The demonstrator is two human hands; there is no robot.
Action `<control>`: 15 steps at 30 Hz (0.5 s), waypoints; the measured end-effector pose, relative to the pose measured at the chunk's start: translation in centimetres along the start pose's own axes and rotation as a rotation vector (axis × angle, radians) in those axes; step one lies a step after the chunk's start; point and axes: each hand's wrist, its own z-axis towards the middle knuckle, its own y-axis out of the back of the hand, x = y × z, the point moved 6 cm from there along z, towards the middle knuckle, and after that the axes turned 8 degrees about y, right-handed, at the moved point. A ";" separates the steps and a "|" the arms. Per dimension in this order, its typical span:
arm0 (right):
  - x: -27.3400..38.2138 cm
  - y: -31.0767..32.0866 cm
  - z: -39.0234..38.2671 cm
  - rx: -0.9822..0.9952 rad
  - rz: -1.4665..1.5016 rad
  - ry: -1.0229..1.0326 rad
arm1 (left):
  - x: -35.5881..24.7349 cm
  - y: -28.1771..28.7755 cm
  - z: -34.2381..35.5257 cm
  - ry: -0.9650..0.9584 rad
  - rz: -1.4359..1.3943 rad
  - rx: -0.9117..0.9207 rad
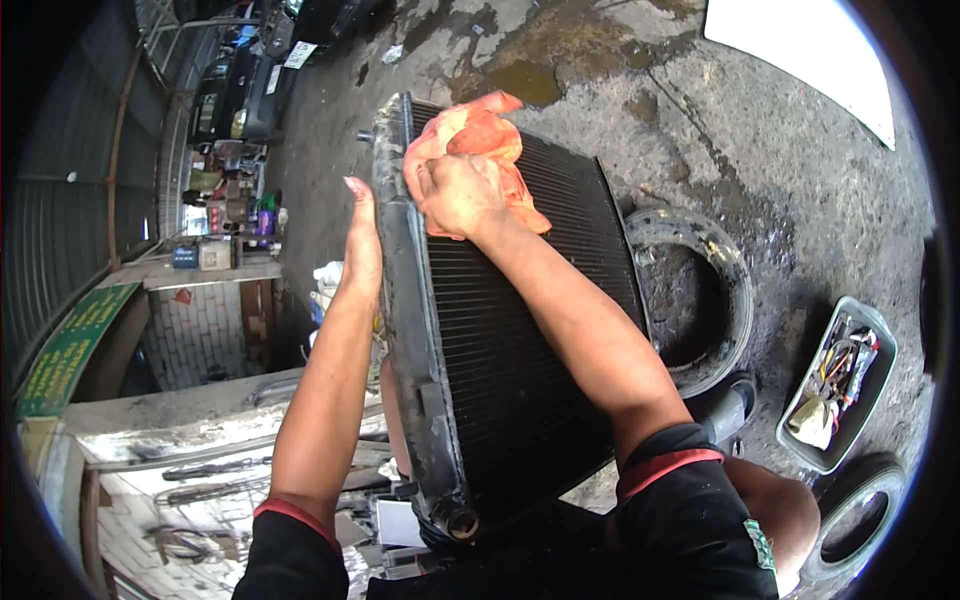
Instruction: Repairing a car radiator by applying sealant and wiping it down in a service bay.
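A black car radiator stands tilted in front of me, its finned face turned up and its long side tank along the left. My right hand is closed on a crumpled orange cloth, pressed against the upper left of the fins beside the tank. Against the tank's outer left side rests my left hand, fingers straight and held together, thumb side up; it grips nothing. A round hose neck sticks out at the radiator's near corner.
A worn tire lies right of the radiator, with another tire at lower right. Between them and the rim sits a grey tray of tools. Left are a cluttered bench and a green sign. Stained concrete stretches beyond.
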 end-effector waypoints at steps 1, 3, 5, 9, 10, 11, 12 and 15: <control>0.2 -0.3 -0.8 -0.002 0.004 -0.011 | 0.2 -0.1 0.2 0.016 -0.046 0.083; 1.4 -0.1 -2.3 -0.078 0.012 -0.009 | 1.1 0.7 0.9 0.024 -0.054 0.145; 2.6 -1.1 -4.2 0.068 0.007 0.077 | 2.3 3.0 1.9 -0.070 0.023 -0.055; 2.9 -0.3 -7.5 0.155 0.171 0.297 | 2.9 2.8 0.9 -0.072 0.124 -0.122; 3.9 1.0 -6.9 0.177 0.094 0.265 | 4.6 6.7 3.1 -0.100 0.084 -0.085; 3.3 2.6 -6.5 0.207 0.001 0.206 | 4.9 6.8 3.2 -0.094 0.088 -0.091; 2.7 4.6 -5.9 0.236 -0.095 0.145 | 5.1 6.5 3.0 -0.068 0.063 -0.081; 0.3 8.9 -3.1 0.308 -0.394 -0.044 | 4.6 5.0 1.8 -0.061 0.078 -0.097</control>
